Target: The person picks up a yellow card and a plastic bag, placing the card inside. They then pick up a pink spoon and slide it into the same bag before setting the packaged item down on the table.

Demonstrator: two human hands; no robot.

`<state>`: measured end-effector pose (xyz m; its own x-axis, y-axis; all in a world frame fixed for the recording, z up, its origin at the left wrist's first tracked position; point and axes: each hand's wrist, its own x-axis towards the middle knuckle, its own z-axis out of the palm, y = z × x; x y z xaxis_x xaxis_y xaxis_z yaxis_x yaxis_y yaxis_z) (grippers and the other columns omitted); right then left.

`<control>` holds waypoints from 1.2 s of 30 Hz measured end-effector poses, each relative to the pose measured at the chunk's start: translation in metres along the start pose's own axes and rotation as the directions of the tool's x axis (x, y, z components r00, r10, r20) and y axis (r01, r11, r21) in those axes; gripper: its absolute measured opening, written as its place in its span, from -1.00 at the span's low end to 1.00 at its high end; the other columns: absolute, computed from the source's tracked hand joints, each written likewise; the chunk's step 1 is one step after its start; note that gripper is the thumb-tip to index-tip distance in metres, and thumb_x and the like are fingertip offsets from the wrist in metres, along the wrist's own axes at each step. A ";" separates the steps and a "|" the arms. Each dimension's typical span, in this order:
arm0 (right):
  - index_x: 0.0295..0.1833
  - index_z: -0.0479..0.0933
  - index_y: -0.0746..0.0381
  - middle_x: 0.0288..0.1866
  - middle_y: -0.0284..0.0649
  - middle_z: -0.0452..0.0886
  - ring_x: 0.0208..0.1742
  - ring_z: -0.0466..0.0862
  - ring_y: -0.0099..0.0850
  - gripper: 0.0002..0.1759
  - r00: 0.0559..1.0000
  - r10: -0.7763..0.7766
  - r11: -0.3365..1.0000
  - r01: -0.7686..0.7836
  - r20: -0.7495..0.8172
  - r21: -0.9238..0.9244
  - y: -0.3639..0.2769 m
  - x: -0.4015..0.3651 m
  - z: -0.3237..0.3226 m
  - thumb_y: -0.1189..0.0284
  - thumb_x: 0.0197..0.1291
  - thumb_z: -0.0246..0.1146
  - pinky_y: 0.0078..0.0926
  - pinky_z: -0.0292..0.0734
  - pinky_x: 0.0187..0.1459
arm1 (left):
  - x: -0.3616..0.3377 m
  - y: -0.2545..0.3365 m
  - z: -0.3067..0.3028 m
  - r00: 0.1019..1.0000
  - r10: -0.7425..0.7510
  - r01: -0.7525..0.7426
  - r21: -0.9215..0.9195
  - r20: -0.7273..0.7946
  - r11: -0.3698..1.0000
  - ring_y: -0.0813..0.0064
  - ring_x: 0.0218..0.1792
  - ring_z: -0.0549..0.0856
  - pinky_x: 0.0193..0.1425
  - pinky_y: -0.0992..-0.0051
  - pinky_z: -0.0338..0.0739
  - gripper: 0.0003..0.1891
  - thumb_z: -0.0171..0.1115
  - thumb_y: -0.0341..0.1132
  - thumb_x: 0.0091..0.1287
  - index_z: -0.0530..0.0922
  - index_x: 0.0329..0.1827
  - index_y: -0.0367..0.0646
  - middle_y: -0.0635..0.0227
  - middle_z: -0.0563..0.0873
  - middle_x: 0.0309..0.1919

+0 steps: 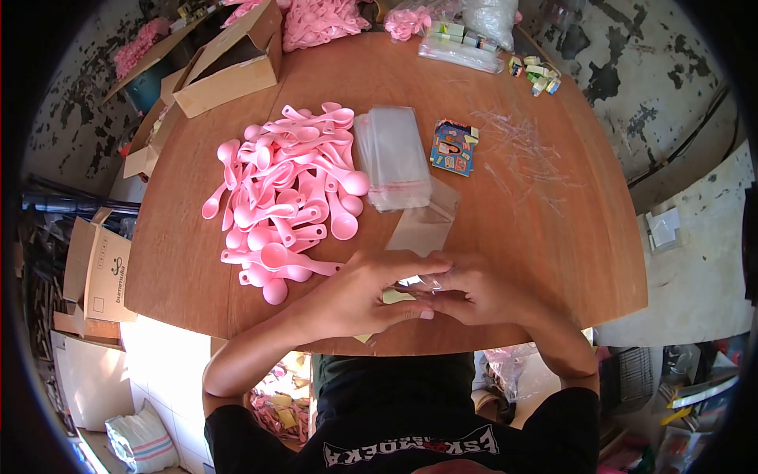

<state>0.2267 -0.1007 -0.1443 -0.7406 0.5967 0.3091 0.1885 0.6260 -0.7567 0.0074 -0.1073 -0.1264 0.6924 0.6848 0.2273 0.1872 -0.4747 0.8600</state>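
Near the table's front edge, my left hand (359, 292) and my right hand (482, 291) meet with curled fingers. Between them is a small clear plastic piece (426, 282), mostly hidden by the fingers, with something pale yellow-green beside it. Just beyond my hands lies a single clear bag (426, 225). It touches a stack of clear plastic bags (393, 158). A heap of pink spoons (292, 182) spreads to the left of the stack and reaches my left hand. To the right of the stack rests a blue printed card pack (454, 148).
Thin clear plastic strips (525, 150) lie scattered on the right of the wooden table (316, 75). An open cardboard box (229, 71) stands at the back left, beside a bag of pink items (324, 22). Small boxes (541, 77) sit at the back right.
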 end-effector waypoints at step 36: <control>0.23 0.50 0.17 0.23 -0.08 0.48 0.25 0.48 -0.14 -0.46 0.993 -0.115 0.981 0.107 -0.040 -0.164 0.003 0.041 0.020 0.44 0.07 0.36 -0.15 0.42 0.24 | -0.011 0.020 -0.023 0.893 0.326 -0.216 -0.339 0.310 0.915 0.32 -0.04 0.76 0.02 0.41 0.65 -0.57 0.44 -0.51 0.16 0.57 0.10 -0.36 0.16 0.72 0.03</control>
<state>0.1839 -0.0841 -0.1453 -0.7309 0.5404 0.4168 0.2115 0.7600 -0.6146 -0.0121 -0.1115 -0.1011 0.8956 0.2851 0.3416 -0.2148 -0.3952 0.8931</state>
